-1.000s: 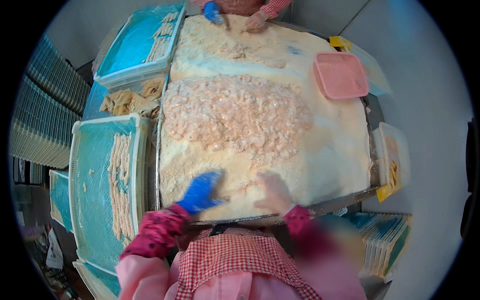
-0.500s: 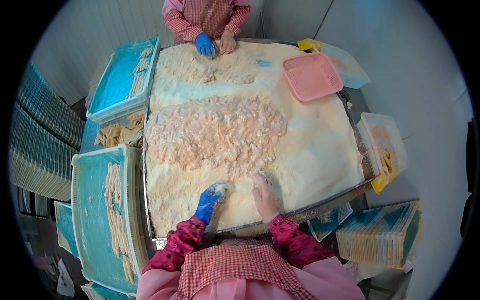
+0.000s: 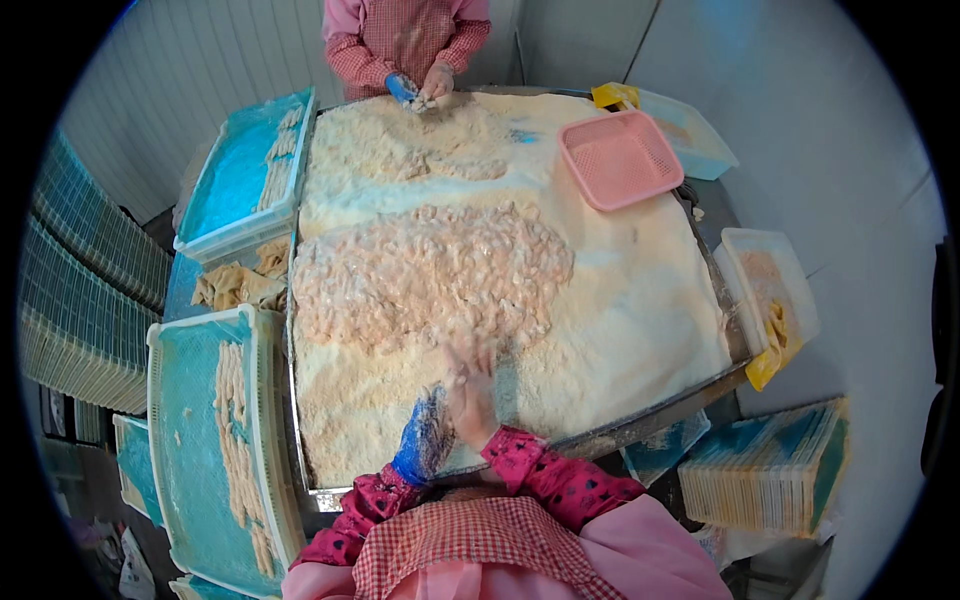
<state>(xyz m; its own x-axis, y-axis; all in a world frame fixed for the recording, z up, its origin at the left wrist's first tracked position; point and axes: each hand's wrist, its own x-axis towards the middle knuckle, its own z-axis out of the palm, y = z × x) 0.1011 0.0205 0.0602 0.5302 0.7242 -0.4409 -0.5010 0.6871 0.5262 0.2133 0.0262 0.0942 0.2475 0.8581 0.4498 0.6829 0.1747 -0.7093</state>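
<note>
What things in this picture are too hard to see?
- Head view: the left hand in a blue glove and the bare right hand are smeared by motion over the crumb tray, so whether the fingers hold anything is unclear.
- The pale pieces in the pile blur together; single ones cannot be told apart.
- The far person's hands are too small to show what they pinch.
- The stacked trays bend off at the dark rim.

Both my forearms come up from the lower edge in dark pink patterned sleeves, meeting close in front of my chest. My left hand (image 3: 424, 440) wears a blue glove dusted pale, its fingers pointing up and away from me. My right hand (image 3: 470, 388) is bare, just beside the left and reaching a little farther forward, fingers spread and blurred. Whether either palm is pressed flat, I cannot tell.
</note>
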